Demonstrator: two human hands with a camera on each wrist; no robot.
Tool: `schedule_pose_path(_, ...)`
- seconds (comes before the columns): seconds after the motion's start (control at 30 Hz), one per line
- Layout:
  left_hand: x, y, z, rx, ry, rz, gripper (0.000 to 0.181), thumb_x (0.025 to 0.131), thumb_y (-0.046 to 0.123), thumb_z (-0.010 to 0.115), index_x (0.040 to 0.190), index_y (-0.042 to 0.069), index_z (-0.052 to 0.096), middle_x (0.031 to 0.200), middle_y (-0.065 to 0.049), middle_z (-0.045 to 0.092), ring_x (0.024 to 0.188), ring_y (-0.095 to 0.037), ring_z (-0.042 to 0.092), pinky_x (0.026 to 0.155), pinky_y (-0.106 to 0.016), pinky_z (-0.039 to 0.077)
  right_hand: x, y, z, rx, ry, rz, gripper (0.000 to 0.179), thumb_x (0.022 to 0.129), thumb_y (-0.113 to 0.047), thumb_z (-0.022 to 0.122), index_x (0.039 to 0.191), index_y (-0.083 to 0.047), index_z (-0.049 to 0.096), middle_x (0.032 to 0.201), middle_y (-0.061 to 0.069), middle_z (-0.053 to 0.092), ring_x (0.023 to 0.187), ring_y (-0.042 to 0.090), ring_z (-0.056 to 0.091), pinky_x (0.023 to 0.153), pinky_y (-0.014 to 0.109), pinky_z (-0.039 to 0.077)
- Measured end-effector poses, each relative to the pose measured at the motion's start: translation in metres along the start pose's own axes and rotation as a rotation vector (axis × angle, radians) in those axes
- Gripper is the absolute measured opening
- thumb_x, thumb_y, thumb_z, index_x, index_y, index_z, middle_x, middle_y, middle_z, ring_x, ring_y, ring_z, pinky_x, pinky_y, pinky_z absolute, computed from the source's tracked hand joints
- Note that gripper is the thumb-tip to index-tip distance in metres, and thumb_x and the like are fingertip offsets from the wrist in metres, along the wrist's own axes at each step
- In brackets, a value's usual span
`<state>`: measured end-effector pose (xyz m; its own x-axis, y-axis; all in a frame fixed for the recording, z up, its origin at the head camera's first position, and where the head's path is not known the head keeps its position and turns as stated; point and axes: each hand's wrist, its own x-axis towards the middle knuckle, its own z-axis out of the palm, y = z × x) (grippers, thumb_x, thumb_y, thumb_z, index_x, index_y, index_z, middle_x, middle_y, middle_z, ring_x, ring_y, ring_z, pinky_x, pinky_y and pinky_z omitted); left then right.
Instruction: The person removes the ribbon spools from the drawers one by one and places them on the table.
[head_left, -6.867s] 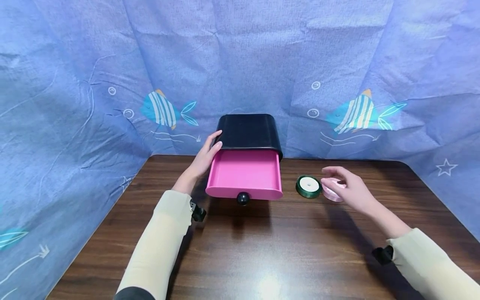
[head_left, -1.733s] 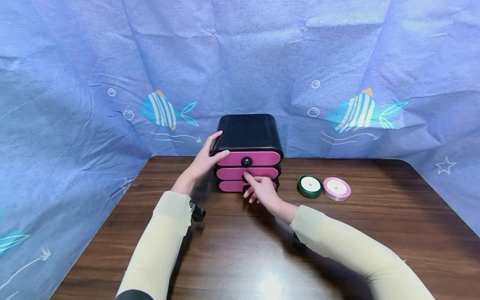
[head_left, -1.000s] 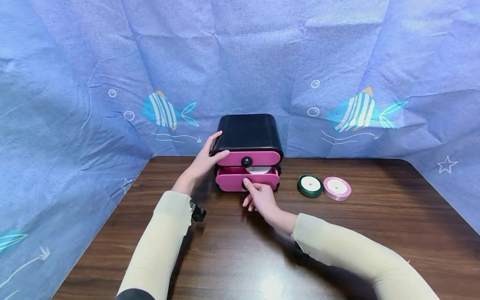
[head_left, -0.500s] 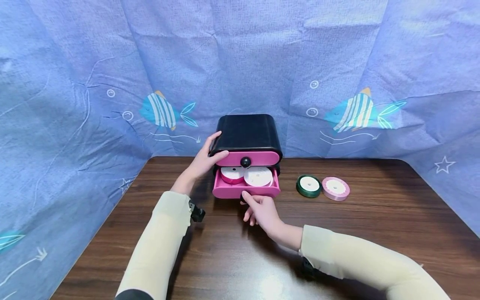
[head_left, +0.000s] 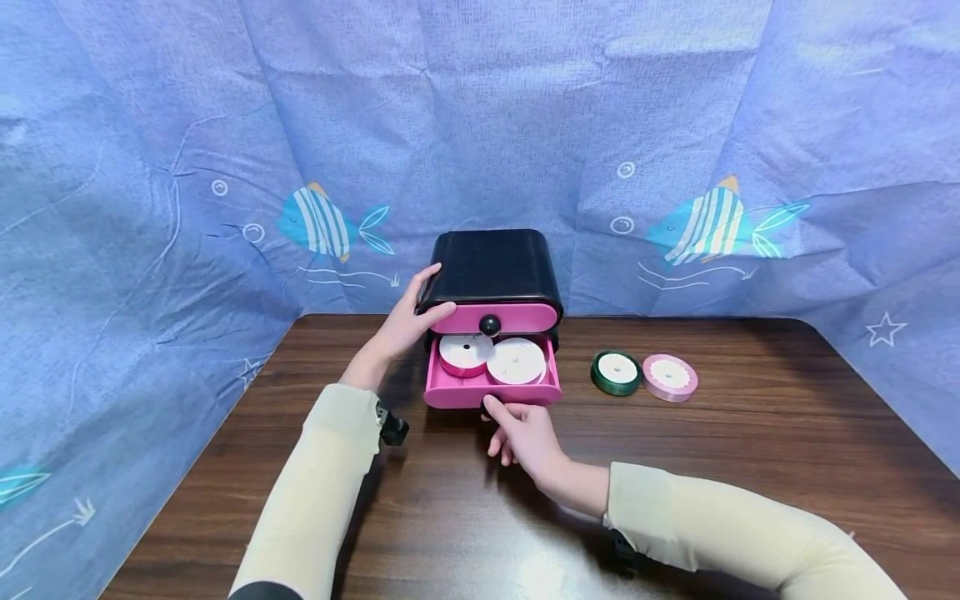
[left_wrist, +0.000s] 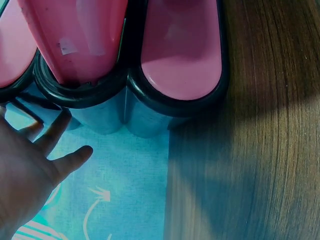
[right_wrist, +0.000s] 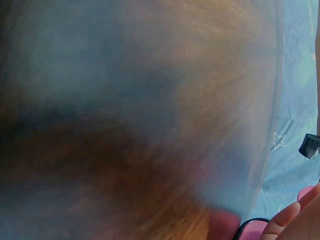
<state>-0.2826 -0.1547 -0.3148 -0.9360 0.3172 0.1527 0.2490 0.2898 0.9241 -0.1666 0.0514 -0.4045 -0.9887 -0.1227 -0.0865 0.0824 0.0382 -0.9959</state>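
Observation:
A black mini drawer cabinet (head_left: 495, 262) with pink drawer fronts stands at the back middle of the table. My left hand (head_left: 397, 329) rests against its left side, thumb at the top drawer's front corner, fingers spread; the left wrist view shows this hand (left_wrist: 30, 165) beside the cabinet. With thumb and fingers my right hand (head_left: 531, 442) pinches the black knob (head_left: 486, 408) of the middle drawer (head_left: 453, 400), which is pulled out. Inside lie a hot-pink ribbon spool (head_left: 463, 354) and white-faced ribbon spools (head_left: 516, 360). The top drawer (head_left: 525, 317) is closed; the bottom one is hidden in the head view.
Right of the cabinet, a dark green ribbon spool (head_left: 617, 372) and a light pink ribbon spool (head_left: 670, 377) lie side by side on the brown wooden table (head_left: 420, 517). A blue fish-patterned cloth (head_left: 495, 117) hangs behind. The right wrist view is mostly blurred.
Earlier the top drawer stood pulled out and bare, my right hand by the light pink spool. The top drawer then closed; my right hand has drawn the middle drawer toward me, uncovering the spools.

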Motion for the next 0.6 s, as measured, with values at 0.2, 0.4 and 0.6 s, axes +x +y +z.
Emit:
schedule_pose_path(0.2,0.0,0.0,0.0,-0.015,-0.005,0.0,0.075,0.095,0.023,0.062,0.156,0.022,0.018,0.157,-0.014,0.02,0.136,-0.032,0.034,0.108,-0.048,0.03,-0.007,0.0,0.003,-0.037,-0.023,-0.019,0.047,0.097,-0.038,0.059,0.098,0.009,0.068,0.049,0.004,0.057,0.038,0.011,0.044,0.042,0.022,0.035)
schedule_pose_path(0.4,0.0,0.0,0.001,-0.019,-0.004,0.011,0.075,0.095,0.023,0.062,0.156,0.021,0.018,0.156,-0.014,0.021,0.136,-0.031,0.033,0.109,-0.047,0.03,-0.015,0.001,0.003,-0.063,-0.056,-0.036,0.045,0.097,-0.035,0.06,0.097,0.009,0.067,0.051,0.005,0.058,0.038,0.011,0.044,0.042,0.022,0.037)
schedule_pose_path(0.6,-0.001,0.0,0.0,-0.007,-0.005,0.028,0.074,0.096,0.022,0.061,0.156,0.018,0.018,0.158,-0.013,0.018,0.138,-0.03,0.03,0.11,-0.046,0.028,-0.024,0.006,0.001,-0.049,-0.097,0.0,0.043,0.097,-0.032,0.059,0.097,0.01,0.065,0.05,0.005,0.058,0.037,0.01,0.044,0.041,0.022,0.037)
